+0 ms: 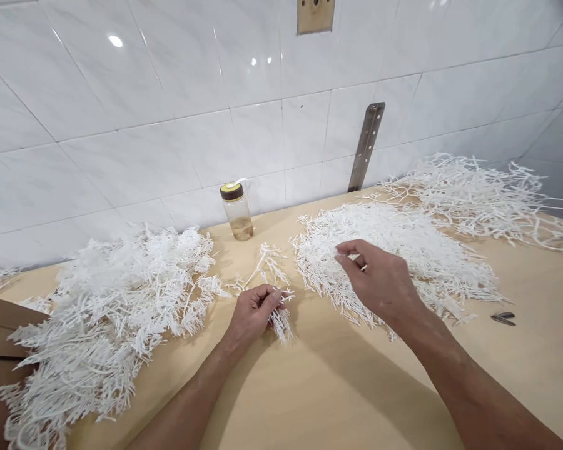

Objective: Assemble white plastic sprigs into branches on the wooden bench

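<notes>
Left hand (253, 314): here it is at the centre, thumb and fingers closed on a small bunch of white branched pieces (280, 326), the ends fanning out to the right and toward the near side.
Right hand (380, 278): up over the trimmed-looking pile, thumb and forefinger drawn into a narrow pinch; whether a strand sits between the tips, I cannot tell.
Loose sprigs (268, 257): just beyond the left hand, a few forked white pieces lying on the table (356, 403).
Pile under the right hand (431, 262): a broad, low spread of white strands, right of centre, with the forearm crossing above its near edge.
Left heap (117, 300): big, tangled and white, running from the near left corner up toward the wall.
Far right heap (478, 194): longer, looser white branches, beyond the low spread.
Small dark tool (503, 319): lying to the right, near the pile's edge; too small to name surely.
Bottle (238, 215): standing upright on the far side, dark and yellow lid, some yellowish liquid low inside.
Metal strip (366, 147): leaning against the tiled wall (169, 156), right of the bottle.
Brown box (7, 325): at the left edge, beside the left heap.
</notes>
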Action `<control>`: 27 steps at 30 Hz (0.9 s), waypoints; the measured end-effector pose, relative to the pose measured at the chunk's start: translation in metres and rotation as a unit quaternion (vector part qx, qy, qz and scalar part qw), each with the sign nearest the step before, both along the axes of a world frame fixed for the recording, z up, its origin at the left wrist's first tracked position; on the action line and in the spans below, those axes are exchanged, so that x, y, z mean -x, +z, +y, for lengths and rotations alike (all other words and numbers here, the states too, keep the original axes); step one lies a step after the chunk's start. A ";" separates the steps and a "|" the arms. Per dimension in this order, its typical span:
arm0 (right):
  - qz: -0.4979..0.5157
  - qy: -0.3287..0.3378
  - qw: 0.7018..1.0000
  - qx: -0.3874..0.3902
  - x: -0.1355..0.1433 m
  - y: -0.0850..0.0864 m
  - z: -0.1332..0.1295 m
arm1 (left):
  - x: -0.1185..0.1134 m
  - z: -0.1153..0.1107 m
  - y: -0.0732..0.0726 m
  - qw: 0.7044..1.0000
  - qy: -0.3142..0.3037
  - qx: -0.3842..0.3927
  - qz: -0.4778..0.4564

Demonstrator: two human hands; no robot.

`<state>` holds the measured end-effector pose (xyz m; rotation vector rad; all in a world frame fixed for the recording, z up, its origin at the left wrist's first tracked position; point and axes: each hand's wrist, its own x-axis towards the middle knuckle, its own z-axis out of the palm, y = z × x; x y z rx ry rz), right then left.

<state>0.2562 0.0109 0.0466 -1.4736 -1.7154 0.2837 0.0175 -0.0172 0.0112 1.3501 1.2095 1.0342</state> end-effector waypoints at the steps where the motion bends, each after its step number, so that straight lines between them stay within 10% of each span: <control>1: -0.008 -0.027 0.999 -0.029 -0.003 0.001 0.001 | 0.000 0.000 0.000 1.000 0.001 0.006 -0.014; 5: 0.016 -0.041 0.998 -0.045 -0.002 0.000 0.000 | 0.003 0.003 -0.001 0.998 -0.012 0.002 -0.065; 13: 0.030 0.172 0.977 0.126 0.036 -0.016 -0.015 | 0.006 0.007 -0.006 0.991 -0.009 0.008 -0.131; 27: -0.038 0.241 0.969 0.040 0.054 -0.035 -0.020 | 0.000 0.009 -0.011 0.992 0.012 -0.002 -0.124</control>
